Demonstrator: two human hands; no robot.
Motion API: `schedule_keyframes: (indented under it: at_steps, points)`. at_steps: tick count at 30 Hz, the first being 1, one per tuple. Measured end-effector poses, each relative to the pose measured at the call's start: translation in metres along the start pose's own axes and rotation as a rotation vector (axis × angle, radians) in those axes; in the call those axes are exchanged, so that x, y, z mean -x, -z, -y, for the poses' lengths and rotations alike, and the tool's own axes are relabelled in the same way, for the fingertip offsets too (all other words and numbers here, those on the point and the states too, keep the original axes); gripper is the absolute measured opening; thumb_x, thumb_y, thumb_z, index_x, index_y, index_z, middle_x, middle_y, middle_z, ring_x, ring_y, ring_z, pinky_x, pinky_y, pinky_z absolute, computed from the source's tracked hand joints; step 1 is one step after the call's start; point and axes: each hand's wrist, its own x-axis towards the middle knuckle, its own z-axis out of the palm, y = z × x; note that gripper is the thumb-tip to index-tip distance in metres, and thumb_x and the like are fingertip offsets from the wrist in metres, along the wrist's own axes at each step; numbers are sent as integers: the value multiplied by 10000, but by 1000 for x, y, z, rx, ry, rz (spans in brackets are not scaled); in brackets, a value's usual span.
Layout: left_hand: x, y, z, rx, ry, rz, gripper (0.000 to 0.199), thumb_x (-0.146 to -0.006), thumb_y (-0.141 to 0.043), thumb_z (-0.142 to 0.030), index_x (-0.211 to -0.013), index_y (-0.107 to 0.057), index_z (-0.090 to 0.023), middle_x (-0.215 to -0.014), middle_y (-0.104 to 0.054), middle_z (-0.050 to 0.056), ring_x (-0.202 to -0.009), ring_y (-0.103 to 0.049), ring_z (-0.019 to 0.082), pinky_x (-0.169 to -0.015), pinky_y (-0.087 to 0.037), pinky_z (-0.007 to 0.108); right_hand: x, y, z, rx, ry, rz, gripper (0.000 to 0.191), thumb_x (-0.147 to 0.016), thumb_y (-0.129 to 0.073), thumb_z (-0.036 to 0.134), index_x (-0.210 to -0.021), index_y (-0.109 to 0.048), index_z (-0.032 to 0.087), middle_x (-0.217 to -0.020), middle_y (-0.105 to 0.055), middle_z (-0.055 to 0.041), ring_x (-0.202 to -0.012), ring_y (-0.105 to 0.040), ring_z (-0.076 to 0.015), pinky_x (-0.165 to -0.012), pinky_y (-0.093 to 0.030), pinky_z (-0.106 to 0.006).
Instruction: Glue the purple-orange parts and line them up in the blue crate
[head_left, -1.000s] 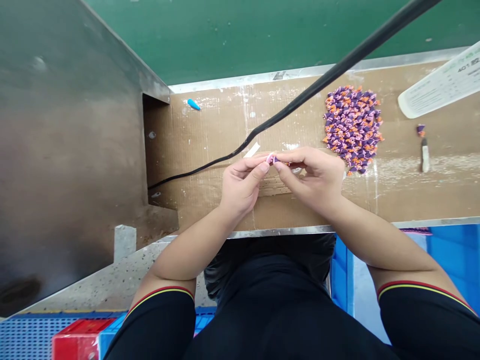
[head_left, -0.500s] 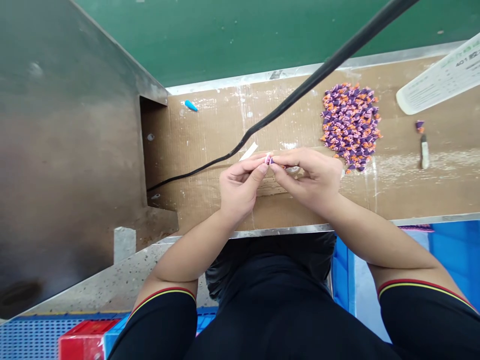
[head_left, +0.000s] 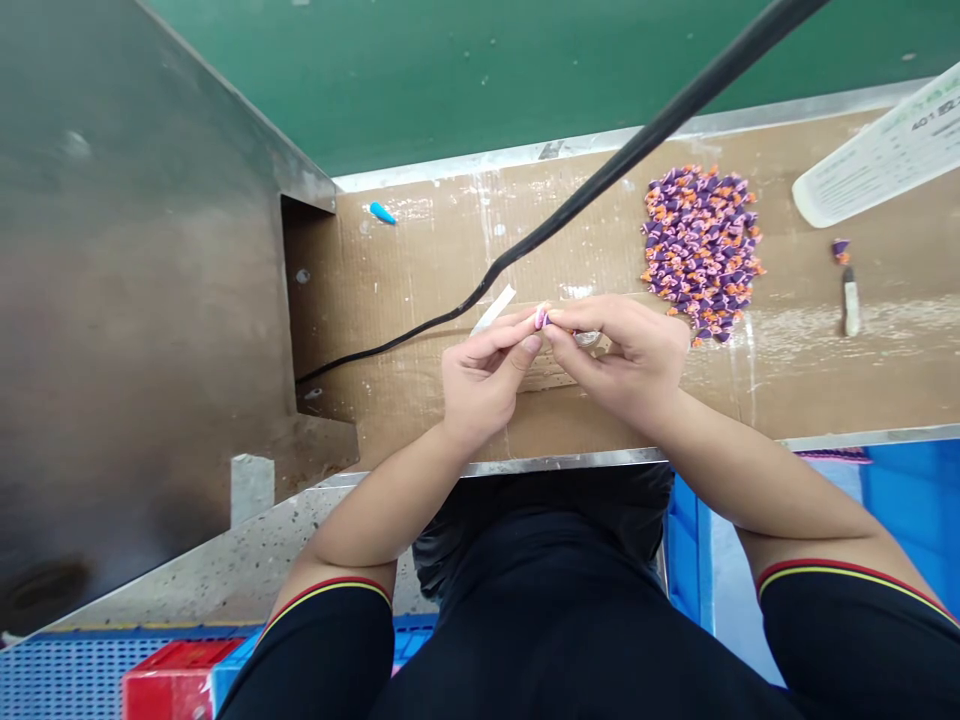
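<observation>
A small pink and purple piece [head_left: 542,318] is pinched between the fingertips of both hands over the cardboard-covered bench. My left hand [head_left: 487,378] is closed on its left side, thumb against forefinger. From the right, my right hand [head_left: 628,352] grips it with thumb and forefinger. A white strip [head_left: 493,309] lies just beyond my left fingers. Partly hidden behind my right fingers is a small clear round item [head_left: 587,339]. To the right of the hands sits a pile of purple, pink and orange pieces [head_left: 703,252].
A black cable [head_left: 525,250] runs diagonally above the bench. At the left stands a metal housing [head_left: 150,300]. A blue tip [head_left: 382,212] lies at the back. On the right are a white bottle [head_left: 874,160], a single piece [head_left: 841,250] and a small tool [head_left: 850,302].
Both hands and the small piece have shifted very slightly to the right. My left thumb has moved a little lower, away from the piece, and more of its pink part shows.
</observation>
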Motion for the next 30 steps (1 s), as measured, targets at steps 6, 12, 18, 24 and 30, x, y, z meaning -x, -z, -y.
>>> schedule_keyframes:
  at_steps: [6, 12, 18, 24, 30]
  points:
    - [0, 0, -2, 6, 12, -8, 148, -1004, -857, -393, -1150, -883, -401, -1234, -850, 26, -1205, -820, 228, -1128, -684, 423, -2, 1, -1, -62, 24, 16, 122, -1031, -780, 179, -1040, -831, 289, -1004, -884, 7, -887, -848, -162, -850, -696, -269]
    - [3, 1, 2, 18, 52, -9, 202, -983, -874, -442, -1176, -883, -382, -1288, -837, 43, -1278, -795, 258, -1208, -640, 475, -3, 7, -2, -2, -43, 76, 117, -1067, -732, 268, -1044, -835, 317, -999, -879, 1, -878, -847, -189, -841, -721, -322]
    - [3, 4, 5, 33, 73, 20, 215, -987, -869, -444, -1194, -880, -382, -1303, -833, 46, -1307, -782, 267, -1237, -616, 498, -3, 7, -3, 6, -55, 79, 108, -1066, -736, 295, -1030, -837, 312, -998, -882, -7, -876, -847, -189, -842, -721, -321]
    - [2, 5, 6, 37, 45, 32, 195, -1002, -856, -415, -1194, -879, -389, -1306, -832, 40, -1285, -790, 250, -1210, -630, 473, -5, 7, -2, 12, -24, 73, 116, -1069, -731, 289, -1010, -830, 297, -980, -886, 5, -853, -844, -172, -793, -703, -293]
    - [-7, 4, 2, -58, -17, -64, 174, -1041, -803, -428, -1101, -878, -282, -1114, -858, 70, -1066, -829, 198, -1013, -683, 354, -21, 35, -16, 38, -14, 304, 136, -1081, -695, 311, -1130, -822, 304, -1044, -873, -7, -875, -820, -185, -812, -687, -328]
